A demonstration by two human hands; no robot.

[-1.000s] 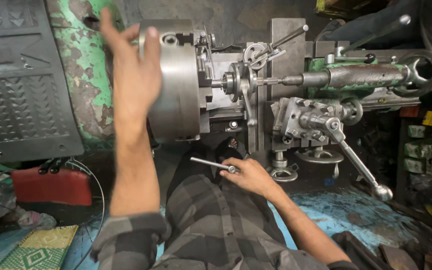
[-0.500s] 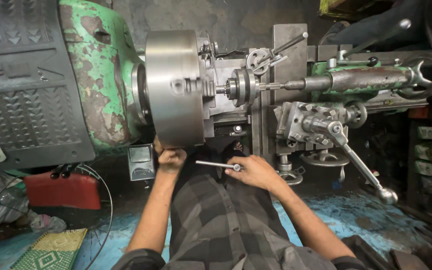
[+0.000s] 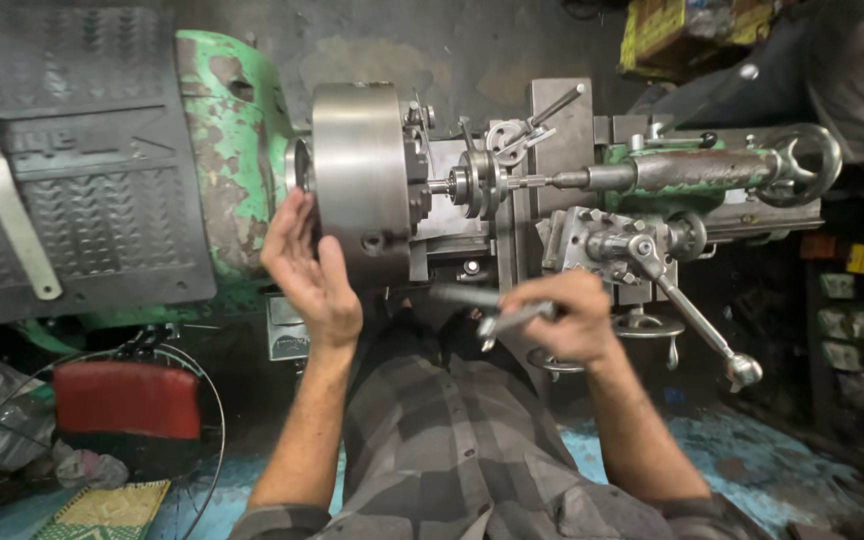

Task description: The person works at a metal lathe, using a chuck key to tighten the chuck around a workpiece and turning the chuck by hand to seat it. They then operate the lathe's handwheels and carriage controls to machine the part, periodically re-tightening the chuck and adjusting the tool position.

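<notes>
Head view, looking down along my forearms at a worn green-painted metal lathe [image 3: 237, 150]: my left hand [image 3: 310, 270] lies open against the near, lower edge of the large round bare-steel chuck [image 3: 360, 180], fingers [image 3: 292, 225] spread and pointing up along its rear rim, palm touching the metal, nothing clasped. The chuck sits at the headstock end of the lathe, its jaws facing right toward a small round workpiece [image 3: 472, 182] on the spindle line. My right hand [image 3: 564, 318] hangs just in front of the lathe's near edge, below the grey tool post [image 3: 607, 245], fingers curled tight around a slim steel T-handled key [image 3: 497, 318] whose blurred shaft juts left. The key is apart from the chuck, just right of my left wrist. A red box [image 3: 127, 400] sits on the floor at the left.
</notes>
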